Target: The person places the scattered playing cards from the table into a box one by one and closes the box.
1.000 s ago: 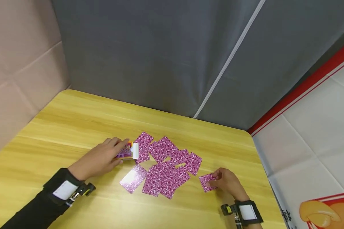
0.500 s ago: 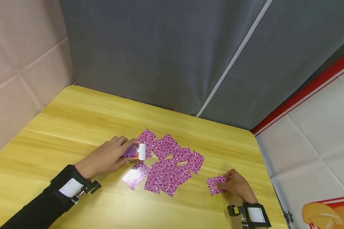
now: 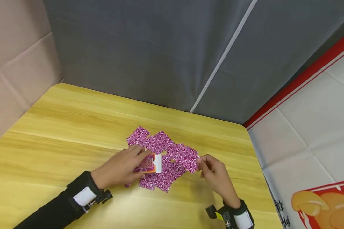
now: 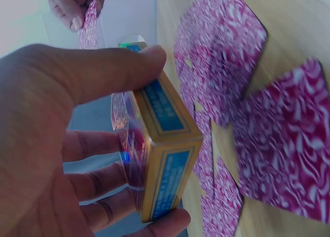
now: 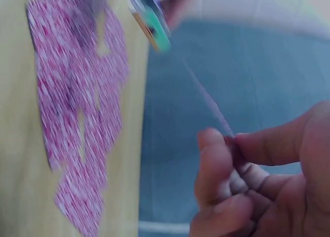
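My left hand (image 3: 121, 167) grips a small purple-and-gold card box (image 3: 147, 163) by its edges, thumb on one narrow side and fingers on the other. The box is raised over the cards, and a white flap (image 3: 158, 163) stands out at its right end. In the left wrist view its closed end (image 4: 172, 180) faces the camera. With thumb and fingertips my right hand (image 3: 216, 175) pinches a playing card (image 4: 88, 28), seen nearly edge-on in the right wrist view and lifted off the table. Beneath both hands lie scattered playing cards (image 3: 160, 141), pink-and-white swirled backs up.
The yellow wood-grain table (image 3: 97, 117) carries the cards near its middle. A grey curtain (image 3: 126, 57) hangs behind its far edge. Pale panels flank it, the right-hand panel (image 3: 298, 133) with red trim and a printed picture.
My left hand has moved right with the box, now above the nearer cards. My right hand has lifted its card off the table and brought it left, toward the box.
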Available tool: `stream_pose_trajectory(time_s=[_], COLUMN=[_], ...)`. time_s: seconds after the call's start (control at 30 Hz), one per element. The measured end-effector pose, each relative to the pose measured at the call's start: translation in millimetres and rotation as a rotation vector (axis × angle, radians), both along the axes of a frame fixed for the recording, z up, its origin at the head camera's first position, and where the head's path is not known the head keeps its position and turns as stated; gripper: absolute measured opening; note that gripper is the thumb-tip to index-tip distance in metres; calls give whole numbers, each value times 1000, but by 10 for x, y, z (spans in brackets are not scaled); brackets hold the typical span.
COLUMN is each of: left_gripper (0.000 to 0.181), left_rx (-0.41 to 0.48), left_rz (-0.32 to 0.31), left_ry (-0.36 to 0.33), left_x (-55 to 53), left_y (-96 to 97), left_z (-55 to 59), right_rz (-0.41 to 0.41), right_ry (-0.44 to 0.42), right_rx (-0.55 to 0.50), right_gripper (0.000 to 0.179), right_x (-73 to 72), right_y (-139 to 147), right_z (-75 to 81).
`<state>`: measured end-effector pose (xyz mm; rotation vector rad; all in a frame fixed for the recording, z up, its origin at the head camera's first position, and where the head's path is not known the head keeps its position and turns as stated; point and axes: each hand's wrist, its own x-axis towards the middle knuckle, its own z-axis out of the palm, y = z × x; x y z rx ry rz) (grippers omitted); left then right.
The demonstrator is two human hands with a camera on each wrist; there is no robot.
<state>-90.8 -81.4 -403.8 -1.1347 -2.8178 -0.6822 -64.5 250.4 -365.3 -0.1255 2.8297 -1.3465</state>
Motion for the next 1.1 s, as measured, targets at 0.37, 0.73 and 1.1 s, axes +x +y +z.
stream_pose_trajectory(time_s=[0.37, 0.73, 1.1], left_gripper=[78, 74, 72], left_rx=[2, -5, 116], left_rz=[-40, -80, -148], left_ry=[79, 168, 181], left_x=[49, 107, 191], left_y=[92, 97, 150], left_z=[80, 92, 108], right_rz=[178, 380, 373], right_ry=[23, -8, -40], right_rx=[-73, 87, -84], right_gripper=[16, 19, 33], right_x=[104, 31, 7], right_y=[-239, -247, -465], right_z=[-143, -151, -352])
